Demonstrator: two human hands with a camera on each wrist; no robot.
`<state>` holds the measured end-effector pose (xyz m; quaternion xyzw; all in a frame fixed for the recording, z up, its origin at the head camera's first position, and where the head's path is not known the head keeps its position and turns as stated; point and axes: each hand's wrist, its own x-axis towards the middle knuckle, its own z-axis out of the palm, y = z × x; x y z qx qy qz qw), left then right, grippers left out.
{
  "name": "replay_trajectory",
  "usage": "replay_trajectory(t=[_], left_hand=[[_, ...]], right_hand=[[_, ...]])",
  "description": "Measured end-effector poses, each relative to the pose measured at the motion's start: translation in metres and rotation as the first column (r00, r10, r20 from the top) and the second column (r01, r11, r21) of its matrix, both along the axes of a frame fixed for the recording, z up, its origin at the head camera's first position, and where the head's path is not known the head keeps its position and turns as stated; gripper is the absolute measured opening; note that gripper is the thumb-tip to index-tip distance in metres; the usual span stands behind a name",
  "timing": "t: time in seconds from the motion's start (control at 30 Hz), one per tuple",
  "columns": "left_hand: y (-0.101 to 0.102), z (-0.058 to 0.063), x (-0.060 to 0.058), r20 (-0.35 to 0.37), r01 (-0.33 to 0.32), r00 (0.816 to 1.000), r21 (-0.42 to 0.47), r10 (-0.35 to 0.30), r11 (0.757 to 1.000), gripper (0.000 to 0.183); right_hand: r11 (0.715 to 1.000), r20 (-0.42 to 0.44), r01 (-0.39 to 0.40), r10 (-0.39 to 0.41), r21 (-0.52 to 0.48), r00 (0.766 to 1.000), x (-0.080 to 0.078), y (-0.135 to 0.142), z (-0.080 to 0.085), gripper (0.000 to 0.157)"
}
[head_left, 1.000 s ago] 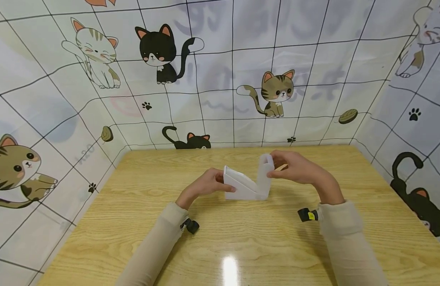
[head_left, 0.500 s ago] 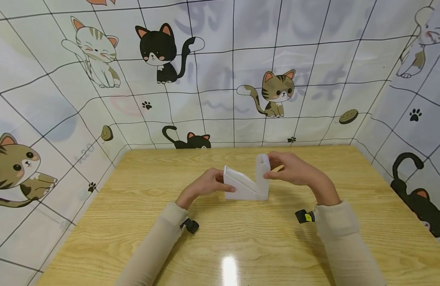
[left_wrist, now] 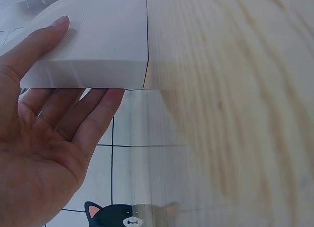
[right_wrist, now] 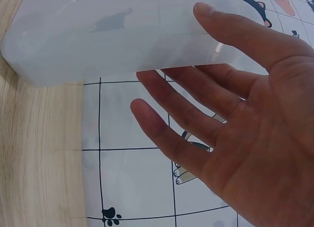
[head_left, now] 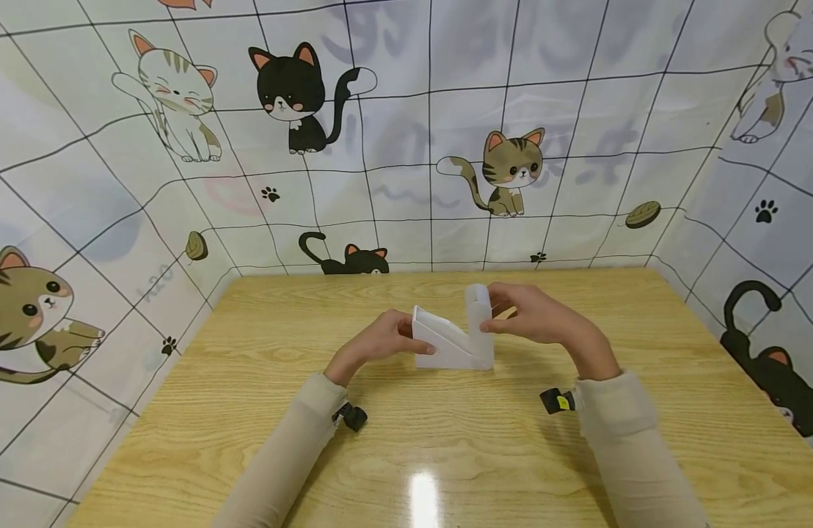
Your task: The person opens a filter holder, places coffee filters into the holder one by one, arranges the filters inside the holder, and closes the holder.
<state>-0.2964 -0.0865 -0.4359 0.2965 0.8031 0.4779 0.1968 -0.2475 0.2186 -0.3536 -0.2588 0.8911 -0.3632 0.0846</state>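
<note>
A white wedge-shaped box (head_left: 449,356) stands on the table with its sloping side up. My left hand (head_left: 388,337) holds its tall left end, thumb on the near face and fingers behind. In the left wrist view that thumb lies on the box's smooth white side (left_wrist: 105,35). At the box's low right end, a translucent whitish container (head_left: 478,317) with rounded edges stands upright, meeting the box at the bottom; whether they are joined I cannot tell. My right hand (head_left: 528,315) grips its upper part between thumb and fingers. The right wrist view shows its little finger (right_wrist: 147,116) off the container.
The wooden table (head_left: 354,469) spreads around both hands. A cat-printed cloth (head_left: 406,169) with a grid pattern hangs behind it and along both sides. Small black cameras (head_left: 354,416) are worn on the wrists.
My right hand has shifted left, bringing the container's top with it, so the container stands straighter and closer to the box's slope. My left hand and the box have stayed in place.
</note>
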Motion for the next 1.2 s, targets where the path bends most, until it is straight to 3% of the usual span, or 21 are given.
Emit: replay_trajectory(t=[1.2], left_hand=[[-0.001,0.0,-0.001,-0.012,0.009,1.0,0.008,-0.009,1.0,0.029]], right_hand=[[0.999,-0.029,-0.026,0.028,0.046,0.999,-0.002,-0.012,-0.008,0.036]])
